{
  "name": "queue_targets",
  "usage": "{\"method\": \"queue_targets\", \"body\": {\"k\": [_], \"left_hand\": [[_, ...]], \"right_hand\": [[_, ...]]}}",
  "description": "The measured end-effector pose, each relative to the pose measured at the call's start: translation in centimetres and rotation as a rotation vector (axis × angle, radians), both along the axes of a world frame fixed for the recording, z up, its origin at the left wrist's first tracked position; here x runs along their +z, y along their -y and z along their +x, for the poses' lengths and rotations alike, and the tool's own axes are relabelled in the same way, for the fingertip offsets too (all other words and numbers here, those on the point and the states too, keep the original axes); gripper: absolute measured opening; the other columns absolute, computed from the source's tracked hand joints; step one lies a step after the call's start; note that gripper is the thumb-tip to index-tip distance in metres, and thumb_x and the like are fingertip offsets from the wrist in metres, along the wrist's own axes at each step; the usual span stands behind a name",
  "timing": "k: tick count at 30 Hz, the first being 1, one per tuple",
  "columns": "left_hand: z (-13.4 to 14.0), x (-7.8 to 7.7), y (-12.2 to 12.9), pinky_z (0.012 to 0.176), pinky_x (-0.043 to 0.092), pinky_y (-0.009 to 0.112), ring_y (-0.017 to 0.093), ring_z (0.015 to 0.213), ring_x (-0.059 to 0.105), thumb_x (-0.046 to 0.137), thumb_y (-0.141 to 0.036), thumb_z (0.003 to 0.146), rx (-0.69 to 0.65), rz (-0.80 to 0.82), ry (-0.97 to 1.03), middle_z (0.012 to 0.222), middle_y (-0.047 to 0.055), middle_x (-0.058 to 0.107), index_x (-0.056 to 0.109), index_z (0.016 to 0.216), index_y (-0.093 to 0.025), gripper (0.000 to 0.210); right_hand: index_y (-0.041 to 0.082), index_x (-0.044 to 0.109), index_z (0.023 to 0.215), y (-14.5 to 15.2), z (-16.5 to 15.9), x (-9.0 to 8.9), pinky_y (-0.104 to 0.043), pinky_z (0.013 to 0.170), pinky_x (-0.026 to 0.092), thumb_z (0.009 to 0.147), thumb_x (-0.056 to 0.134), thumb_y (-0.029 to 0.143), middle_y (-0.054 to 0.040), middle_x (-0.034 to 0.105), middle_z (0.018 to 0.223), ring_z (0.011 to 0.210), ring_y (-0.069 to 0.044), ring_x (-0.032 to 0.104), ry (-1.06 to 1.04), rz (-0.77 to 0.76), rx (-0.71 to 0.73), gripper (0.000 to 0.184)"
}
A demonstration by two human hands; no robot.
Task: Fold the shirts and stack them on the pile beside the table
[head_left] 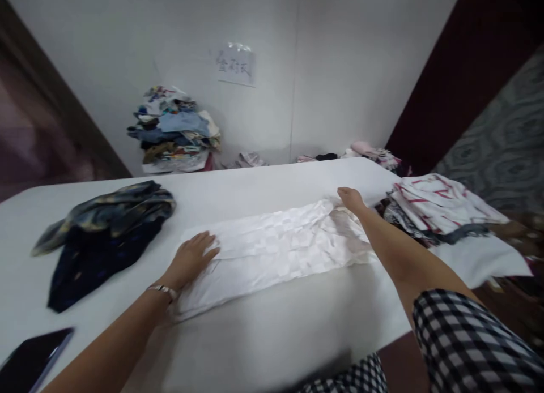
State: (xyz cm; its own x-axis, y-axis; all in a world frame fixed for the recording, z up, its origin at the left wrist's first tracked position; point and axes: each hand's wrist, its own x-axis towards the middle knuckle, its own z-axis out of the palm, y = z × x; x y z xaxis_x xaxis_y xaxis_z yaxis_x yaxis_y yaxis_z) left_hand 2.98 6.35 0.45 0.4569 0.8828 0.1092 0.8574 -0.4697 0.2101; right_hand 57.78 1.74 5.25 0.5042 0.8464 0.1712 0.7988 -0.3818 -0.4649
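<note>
Left hand (196, 259) lies flat on white garment (267, 248), fingers slightly spread. Right hand (351, 199), fingers curled, adjoins its far-right corner; grip cannot be determined.

White table (263, 336) carried white garment (272, 243), spread lengthwise | crumpled dark clothing (106, 246) lay left of white garment | flat black device (34, 356) lay farther left of white garment, nearer the person

Rumpled cloth garment (272, 243); smooth tabletop (272, 325)
</note>
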Motion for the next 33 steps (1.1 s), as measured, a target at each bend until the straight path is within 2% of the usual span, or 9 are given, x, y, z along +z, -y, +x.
{"method": "queue_targets", "body": {"k": [2,5,7,10,15,19,22,26,33], "left_hand": [[-0.1,-0.5,-0.6,0.112,0.033,0.05,0.032,0.135,0.043,0.044,-0.051,0.085,0.028,0.0,-0.019,0.141,0.014,0.053,0.063,0.124,-0.018,0.055],[1.4,0.4,-0.6,0.112,0.032,0.05,0.032,0.136,0.042,0.042,-0.053,0.086,0.05,0.015,0.008,0.14,0.015,0.054,0.062,0.125,-0.016,0.057],[3.8,1.5,0.0,0.112,0.031,0.05,0.032,0.137,0.04,0.041,-0.054,0.087,-0.005,0.027,0.046,0.142,0.014,0.052,0.061,0.126,-0.016,0.058],[8.4,2.5,1.2,0.112,0.031,0.05,0.031,0.138,0.039,0.042,-0.055,0.089,-0.151,0.031,0.091,0.144,0.013,0.05,0.059,0.129,-0.019,0.057],[13.7,1.2,2.4,0.112,0.028,0.055,0.031,0.141,0.033,0.041,-0.052,0.092,-0.275,-0.029,0.016,0.15,0.012,0.042,0.052,0.137,-0.021,0.056],[14.4,-0.6,2.4,0.113,0.027,0.056,0.031,0.142,0.031,0.04,-0.051,0.093,-0.253,-0.019,-0.032,0.151,0.011,0.041,0.052,0.137,-0.022,0.054],[14.1,-1.3,2.2,0.112,0.027,0.056,0.031,0.141,0.033,0.039,-0.052,0.094,-0.269,0.036,-0.013,0.15,0.011,0.043,0.053,0.137,-0.023,0.054],[14.0,-1.5,2.2,0.113,0.027,0.056,0.031,0.142,0.033,0.038,-0.053,0.094,-0.269,0.043,-0.026,0.15,0.011,0.042,0.052,0.137,-0.022,0.055],[14.1,-1.3,2.3,0.113,0.027,0.057,0.032,0.142,0.033,0.04,-0.051,0.093,-0.258,0.047,-0.023,0.15,0.012,0.041,0.052,0.137,-0.021,0.055]], "right_hand": [[0.015,0.07,0.116,1.3,0.7,0.6,-0.027,0.093,0.045,0.089,0.045,0.026,-0.0084,0.07,0.118,0.11,-0.02,0.062,0.007,-0.004,-0.028,0.038],[0.016,0.072,0.11,3.5,0.9,0.6,-0.024,0.081,0.048,0.085,0.052,0.022,-0.0062,0.075,0.103,0.094,-0.019,0.067,-0.002,-0.058,-0.019,0.033],[0.018,0.074,0.104,4.7,0.3,0.1,-0.023,0.074,0.048,0.083,0.055,0.021,-0.0049,0.076,0.095,0.086,-0.018,0.068,-0.005,-0.103,0.011,0.029],[0.021,0.074,0.104,5.4,-1.1,-0.9,-0.023,0.074,0.046,0.081,0.058,0.021,-0.0057,0.075,0.1,0.091,-0.02,0.066,0.024,-0.14,0.038,0.028],[0.024,0.069,0.112,4.0,-3.2,-1.7,-0.026,0.074,0.044,0.081,0.059,0.025,-0.0074,0.073,0.104,0.096,-0.023,0.064,0.032,-0.16,0.021,0.033],[0.018,0.072,0.096,2.5,-3.7,-1.9,-0.026,0.071,0.043,0.08,0.058,0.022,-0.0105,0.073,0.099,0.092,-0.023,0.065,-0.059,-0.122,0.015,0.022],[0.015,0.071,0.088,2.2,-2.7,-1.7,-0.023,0.065,0.044,0.082,0.054,0.02,-0.0085,0.073,0.085,0.077,-0.018,0.065,-0.187,-0.065,0.011,0.019],[0.013,0.068,0.083,3.4,-0.2,-1.3,-0.019,0.053,0.043,0.083,0.052,0.019,-0.0032,0.068,0.066,0.054,-0.011,0.058,-0.383,0.015,0.006,0.017],[0.014,0.065,0.087,6.6,1.6,-1.1,-0.015,0.045,0.042,0.077,0.058,0.013,-0.0036,0.071,0.076,0.052,-0.008,0.058,-0.586,0.107,-0.025,0.012]]}}
